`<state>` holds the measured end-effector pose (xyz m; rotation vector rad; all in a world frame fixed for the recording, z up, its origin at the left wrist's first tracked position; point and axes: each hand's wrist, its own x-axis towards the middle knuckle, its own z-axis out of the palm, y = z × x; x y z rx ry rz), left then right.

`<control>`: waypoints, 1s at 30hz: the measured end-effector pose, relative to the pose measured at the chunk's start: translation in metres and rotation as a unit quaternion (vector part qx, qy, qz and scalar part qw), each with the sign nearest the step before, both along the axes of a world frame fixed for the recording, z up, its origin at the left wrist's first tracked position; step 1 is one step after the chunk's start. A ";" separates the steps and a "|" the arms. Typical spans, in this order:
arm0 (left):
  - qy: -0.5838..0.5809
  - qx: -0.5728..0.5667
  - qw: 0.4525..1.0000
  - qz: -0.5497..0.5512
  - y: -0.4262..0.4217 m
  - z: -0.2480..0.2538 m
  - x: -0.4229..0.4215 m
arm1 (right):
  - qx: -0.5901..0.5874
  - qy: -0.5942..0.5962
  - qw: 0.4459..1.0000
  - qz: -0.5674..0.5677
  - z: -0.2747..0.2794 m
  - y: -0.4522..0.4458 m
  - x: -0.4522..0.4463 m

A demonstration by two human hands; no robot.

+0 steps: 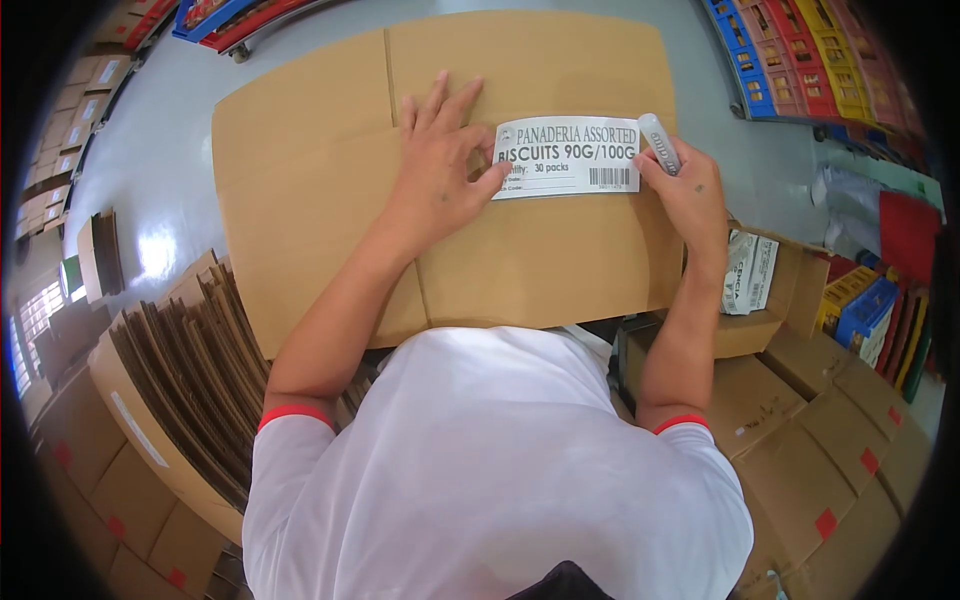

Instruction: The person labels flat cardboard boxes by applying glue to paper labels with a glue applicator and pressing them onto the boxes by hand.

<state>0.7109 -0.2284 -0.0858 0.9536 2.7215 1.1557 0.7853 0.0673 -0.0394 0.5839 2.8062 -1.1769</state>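
Note:
A flattened cardboard box point(310, 220) lies before me, with a crease running across it. On top is a white printed label point(550, 182) reading "PANADERIA ASSORTED BISCUITS 90G/100G". My left hand point(440, 160) pinches the label's left edge between thumb and index finger, its other fingers stretched over the cardboard. My right hand point(692, 190) grips a pale marker pen point(658, 145), which points up and away. The fingertips of that hand also touch the label's right edge. Whether the label lies fully flat on the cardboard, I cannot tell.
Many flat cardboard sheets point(180, 345) stand upright at my left. An open carton point(760, 335) with printed labels point(750, 272) sits at my right, near several closed boxes point(800, 450). Stacked coloured crates point(800, 60) stand at the upper right, a wheeled rack point(225, 30) at the upper left.

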 end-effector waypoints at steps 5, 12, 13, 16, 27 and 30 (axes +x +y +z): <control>0.004 -0.016 1.000 -0.002 0.001 0.003 0.001 | 0.012 0.003 1.000 0.017 -0.010 0.007 -0.002; 0.008 -0.029 1.000 -0.002 0.002 0.004 0.002 | 0.025 0.015 0.999 0.024 -0.016 0.007 -0.002; 0.015 -0.039 0.999 -0.006 0.002 0.003 0.002 | 0.027 0.031 0.999 0.030 -0.017 0.007 -0.001; 0.010 -0.064 0.998 0.021 0.001 0.002 0.005 | 0.044 0.010 0.998 0.033 -0.013 0.005 -0.002; 0.100 -0.206 0.973 -0.022 -0.013 0.010 0.026 | 0.104 0.131 0.986 -0.016 0.008 -0.039 0.011; 0.087 -0.196 0.977 -0.019 -0.012 0.012 0.026 | 0.220 0.148 0.962 0.058 -0.002 -0.038 0.010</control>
